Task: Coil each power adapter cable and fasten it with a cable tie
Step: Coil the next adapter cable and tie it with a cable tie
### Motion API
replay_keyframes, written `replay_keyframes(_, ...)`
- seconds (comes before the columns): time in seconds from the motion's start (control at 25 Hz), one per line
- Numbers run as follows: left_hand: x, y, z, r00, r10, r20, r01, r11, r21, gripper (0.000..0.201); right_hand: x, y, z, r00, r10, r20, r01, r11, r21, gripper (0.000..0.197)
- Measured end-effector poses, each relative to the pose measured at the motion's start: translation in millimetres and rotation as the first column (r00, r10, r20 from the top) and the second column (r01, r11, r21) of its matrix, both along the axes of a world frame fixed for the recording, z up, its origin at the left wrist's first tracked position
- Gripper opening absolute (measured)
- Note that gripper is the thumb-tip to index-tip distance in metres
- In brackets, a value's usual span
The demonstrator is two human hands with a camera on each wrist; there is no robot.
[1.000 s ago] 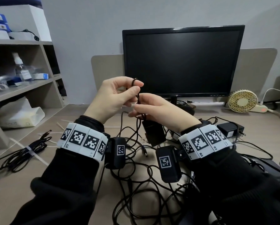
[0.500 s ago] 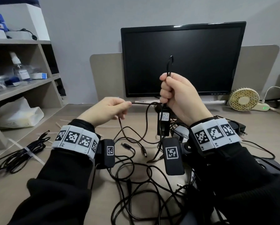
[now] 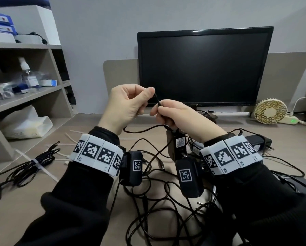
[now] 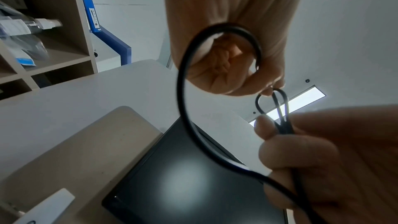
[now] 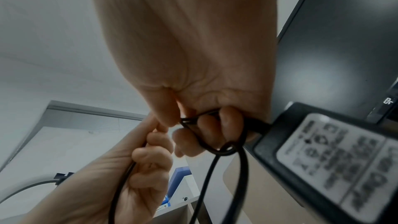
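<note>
Nearest, lower edge: black sleeves fill the bottom of the head view; the loose cable tangle (image 3: 148, 206) on the desk (image 3: 20, 206) runs under them and is cut off by the frame.
Hidden: the held power adapter (image 3: 179, 144) hangs below the right hand, its upper end covered by the wrist; in the right wrist view its label is too blurred to read.
Hard to tell: how many turns of cable (image 3: 156, 101) sit in the right fist; the left wrist view shows at least two small loops poking out.
Right hand (image 3: 180, 116): raised above the desk, fingers curled round the folded cable, thumb on top, adapter dangling beneath.
Left hand (image 3: 129, 105): raised level with the right and just beside it; thumb and forefinger pinch the cable next to the loops, remaining fingers curled in.
Slack: one wide loop of cable droops between the two hands, clear in the left wrist view.
Left of desk: a finished cable bundle (image 3: 31, 166) with a white cable tie (image 3: 37, 166) round it; spare ties (image 3: 72, 139) lie near.
Right of desk: another adapter (image 3: 258, 141), partly behind the right wristband.
Far: dark monitor (image 3: 203, 68), small fan (image 3: 270, 110), shelf unit (image 3: 33, 96) at left.
</note>
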State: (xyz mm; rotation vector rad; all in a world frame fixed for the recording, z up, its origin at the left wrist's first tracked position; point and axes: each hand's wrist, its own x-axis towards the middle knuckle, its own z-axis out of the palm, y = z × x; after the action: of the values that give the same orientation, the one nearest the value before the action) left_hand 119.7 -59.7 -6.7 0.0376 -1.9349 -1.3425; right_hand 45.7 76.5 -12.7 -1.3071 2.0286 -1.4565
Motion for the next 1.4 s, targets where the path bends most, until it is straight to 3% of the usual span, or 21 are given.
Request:
replay_keyframes(0.08, 2.2, 5.5, 1.7, 0.999, -0.044, -0.009, 0.045, 0.999, 0.030, 0.019, 0.1, -0.9, -0.4, 0.998, -0.011, -0.067, 0.013, 1.000, 0.026, 0.020)
replay_keyframes(0.2, 6.1, 7.7, 3.8, 0.987, -0.155, 0.036, 0.157, 0.986, -0.052, 0.019, -3.4, -0.8, -1.2, 0.994, -0.072, -0.080, 0.068, 0.996, -0.055, 0.027)
replay_keyframes(0.4, -1.8, 12.7, 0.8, 0.996, -0.035, -0.081, 0.023, 0.988, -0.152, 0.028, 3.4, 1.8, 3.7, 0.999, -0.032, -0.043, 0.031, 0.999, -0.029, 0.020)
replay_keyframes(0.52, -11.9, 19.3, -8.3, 0.999, -0.045, -0.013, 0.044, 0.995, -0.085, 0.040, 9.6, -1.5, 7.8, 1.000, 0.002, -0.017, -0.002, 1.000, 0.015, 0.021)
replay_keyframes(0.64, -11.9, 24.7, -13.6, 0.995, -0.067, 0.069, 0.069, 0.997, -0.023, 0.048, 11.8, -11.2, 10.0, 0.995, 0.030, 0.100, -0.032, 0.999, 0.017, 0.025)
replay_keyframes(0.76, -13.0, 28.4, -12.2, 0.990, -0.104, 0.096, 0.099, 0.994, 0.056, 0.077, 10.9, -8.2, 8.4, 0.998, -0.016, 0.054, 0.015, 1.000, 0.010, 0.021)
replay_keyframes(0.88, -21.1, 24.9, -8.4, 0.993, -0.099, 0.057, 0.090, 0.986, 0.141, 0.126, 11.8, 2.3, 6.7, 0.998, 0.030, -0.047, -0.030, 0.999, -0.010, 0.022)
replay_keyframes(0.96, -26.0, 20.1, -10.4, 0.991, -0.095, 0.091, 0.080, 0.984, 0.159, 0.140, 13.7, 1.7, 6.7, 0.993, 0.038, -0.109, -0.038, 0.999, -0.003, 0.026)
replay_keyframes(1.04, -23.5, 19.8, -7.2, 0.988, -0.132, 0.074, 0.113, 0.969, 0.220, 0.121, 11.7, -1.6, 6.4, 0.992, -0.010, -0.124, 0.006, 0.999, -0.035, 0.029)
replay_keyframes(1.2, -11.0, 27.9, -8.0, 0.931, -0.262, 0.254, 0.260, 0.965, 0.044, 0.029, -8.6, 9.1, 10.6, 0.974, -0.140, 0.177, 0.194, 0.922, -0.336, 0.029)
replay_keyframes(1.4, -0.2, 10.9, -7.2, 0.944, -0.208, 0.256, 0.257, 0.951, -0.174, 0.041, -20.8, 17.4, 14.9, 0.894, -0.005, 0.447, 0.253, 0.829, -0.498, 0.027)
